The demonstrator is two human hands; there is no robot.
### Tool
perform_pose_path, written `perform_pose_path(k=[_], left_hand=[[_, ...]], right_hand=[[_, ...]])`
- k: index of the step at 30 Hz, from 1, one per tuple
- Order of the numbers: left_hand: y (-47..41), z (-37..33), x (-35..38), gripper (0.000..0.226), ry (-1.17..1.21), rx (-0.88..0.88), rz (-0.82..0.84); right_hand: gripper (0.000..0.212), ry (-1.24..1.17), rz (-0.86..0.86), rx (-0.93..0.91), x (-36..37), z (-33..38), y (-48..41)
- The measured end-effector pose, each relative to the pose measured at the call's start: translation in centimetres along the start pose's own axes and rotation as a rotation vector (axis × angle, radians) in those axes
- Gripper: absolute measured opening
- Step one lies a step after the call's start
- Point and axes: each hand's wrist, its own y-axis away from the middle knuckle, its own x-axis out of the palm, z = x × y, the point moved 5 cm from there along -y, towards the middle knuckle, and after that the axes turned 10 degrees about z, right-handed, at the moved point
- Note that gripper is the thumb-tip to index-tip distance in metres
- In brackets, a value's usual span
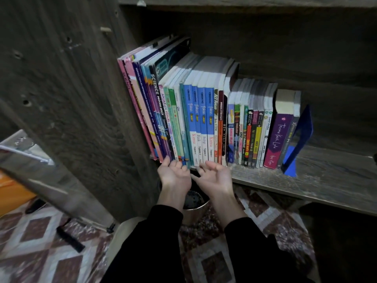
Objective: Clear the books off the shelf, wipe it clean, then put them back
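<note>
A row of upright books (pixel 204 119) fills the left and middle of the wooden shelf (pixel 326 174), tall ones at the left, shorter ones further right. A blue bookend (pixel 297 141) closes the row on the right. My left hand (pixel 173 174) is palm-up at the shelf's front edge, its fingertips touching the bottom of the tall books at the left. My right hand (pixel 214 176) is beside it, palm-up with fingers loosely bent under the blue-spined books (pixel 202 123). Neither hand grips anything.
The cabinet's side wall (pixel 81 99) rises at the left. A metal bin (pixel 193 211) stands on the patterned floor (pixel 40 252) below my hands. The shelf's right part beyond the bookend is bare wood. A dark object (pixel 70 240) lies on the floor at left.
</note>
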Motion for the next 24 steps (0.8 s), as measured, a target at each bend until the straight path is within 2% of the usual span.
perform_pose_path(k=[5,8,9,11,17,20,24], left_hand=[[1.6,-1.2,-0.9,0.053,-0.174,-0.046,0.015],[0.4,-3.5,-1.3,0.031,-0.207,0.031,0.012],[0.1,-3.9,-1.0,0.030,-0.185,0.039,0.028],[-0.1,-4.3,-0.5,0.040,-0.154,0.031,0.068],[0.2,-5.3,-0.8,0.070,-0.387,-0.069,0.029],[0.2,-5.9,-0.8,0.087,-0.480,-0.136,0.053],[0.8,-5.4,-0.1,0.086,-0.542,-0.167,0.063]], right_hand=[[0.059,0.059,0.021,0.000,0.0,0.6,0.3],[0.062,0.074,0.016,-0.009,0.4,0.7,0.3],[0.062,0.075,0.021,-0.008,0.5,0.7,0.2],[0.063,0.089,0.022,-0.004,0.3,0.7,0.3],[0.066,0.119,0.028,-0.016,0.6,0.8,0.5],[0.059,0.200,0.006,0.004,0.3,0.8,0.8],[0.044,0.292,-0.081,0.023,-1.0,1.6,1.4]])
